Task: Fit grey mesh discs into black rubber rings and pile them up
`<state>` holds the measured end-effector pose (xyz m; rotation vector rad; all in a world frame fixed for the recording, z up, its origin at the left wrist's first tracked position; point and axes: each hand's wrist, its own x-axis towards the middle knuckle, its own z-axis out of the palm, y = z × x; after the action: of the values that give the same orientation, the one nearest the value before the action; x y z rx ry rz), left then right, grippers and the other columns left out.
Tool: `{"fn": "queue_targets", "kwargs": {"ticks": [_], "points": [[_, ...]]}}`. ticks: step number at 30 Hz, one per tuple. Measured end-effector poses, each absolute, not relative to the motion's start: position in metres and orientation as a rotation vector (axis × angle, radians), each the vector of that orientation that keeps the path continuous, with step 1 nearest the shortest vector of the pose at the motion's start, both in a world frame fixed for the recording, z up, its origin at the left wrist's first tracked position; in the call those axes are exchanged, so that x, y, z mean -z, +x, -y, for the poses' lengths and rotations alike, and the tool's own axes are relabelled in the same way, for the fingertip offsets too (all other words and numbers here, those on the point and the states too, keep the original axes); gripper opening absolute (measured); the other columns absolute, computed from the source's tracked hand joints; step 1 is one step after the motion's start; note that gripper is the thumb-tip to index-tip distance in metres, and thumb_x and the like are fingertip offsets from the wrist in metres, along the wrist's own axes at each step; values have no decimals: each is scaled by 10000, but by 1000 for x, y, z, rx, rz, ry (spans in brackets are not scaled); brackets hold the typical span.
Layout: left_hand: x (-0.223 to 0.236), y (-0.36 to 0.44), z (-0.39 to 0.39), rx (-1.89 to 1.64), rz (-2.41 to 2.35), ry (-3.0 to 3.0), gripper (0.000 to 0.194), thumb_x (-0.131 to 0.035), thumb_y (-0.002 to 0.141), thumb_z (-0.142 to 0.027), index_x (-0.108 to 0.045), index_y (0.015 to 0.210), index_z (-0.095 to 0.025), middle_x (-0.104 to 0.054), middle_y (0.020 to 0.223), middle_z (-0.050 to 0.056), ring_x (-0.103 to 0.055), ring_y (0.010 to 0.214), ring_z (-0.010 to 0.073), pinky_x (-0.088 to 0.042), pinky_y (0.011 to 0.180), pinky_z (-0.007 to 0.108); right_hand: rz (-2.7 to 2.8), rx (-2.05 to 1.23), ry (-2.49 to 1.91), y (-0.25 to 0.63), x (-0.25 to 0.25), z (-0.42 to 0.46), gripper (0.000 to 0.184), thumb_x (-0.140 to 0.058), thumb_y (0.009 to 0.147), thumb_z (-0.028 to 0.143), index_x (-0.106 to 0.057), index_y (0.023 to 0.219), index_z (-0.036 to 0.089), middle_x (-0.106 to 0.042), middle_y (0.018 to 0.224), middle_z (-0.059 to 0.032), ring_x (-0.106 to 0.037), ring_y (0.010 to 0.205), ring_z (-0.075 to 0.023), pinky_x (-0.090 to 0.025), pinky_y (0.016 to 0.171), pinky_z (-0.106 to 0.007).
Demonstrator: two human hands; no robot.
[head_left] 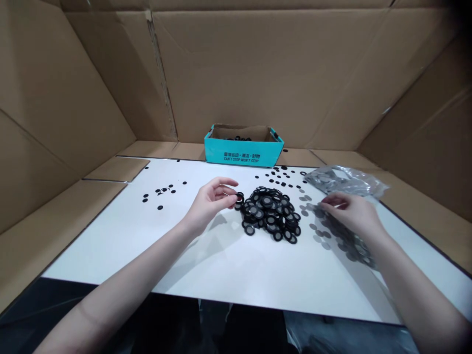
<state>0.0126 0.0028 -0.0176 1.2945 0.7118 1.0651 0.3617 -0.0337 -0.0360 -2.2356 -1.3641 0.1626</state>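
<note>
My left hand (212,200) is raised a little above the white table (206,260) and pinches a small black ring (239,197) between thumb and fingertips, just left of a heap of black rings (272,214). My right hand (350,209) rests palm down on a spread of thin grey discs (324,231) at the right, with its fingers curled together over them. What those fingers hold, if anything, is hidden.
A teal cardboard box (243,151) with black parts inside stands at the back. A clear plastic bag of grey discs (342,181) lies at the back right. Loose black bits (162,191) dot the left and the back. Brown cardboard walls (258,69) enclose the table.
</note>
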Motion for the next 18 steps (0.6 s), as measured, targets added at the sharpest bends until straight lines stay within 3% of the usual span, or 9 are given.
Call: {"fn": "queue_targets", "kwargs": {"ticks": [13, 18], "points": [[18, 12, -1, -1066, -783, 1314, 361, -859, 704, -245, -673, 1000, -155, -717, 817, 11, -647, 769, 117, -475, 757, 254, 1237, -154, -2039, 352, 24, 35, 144, -699, 602, 383, -678, 630, 243, -733, 677, -98, -668, 739, -322, -452, 736, -439], [18, 13, -1, -1016, -795, 1320, 393, -877, 699, -233, -652, 1014, -166, -719, 811, 2, -660, 751, 120, -496, 750, 259, 1364, -454, -1728, 310, 25, 36, 387, -681, 683, 599, -720, 763, 222, -803, 846, -125, -725, 766, -285, -540, 705, -404]]}}
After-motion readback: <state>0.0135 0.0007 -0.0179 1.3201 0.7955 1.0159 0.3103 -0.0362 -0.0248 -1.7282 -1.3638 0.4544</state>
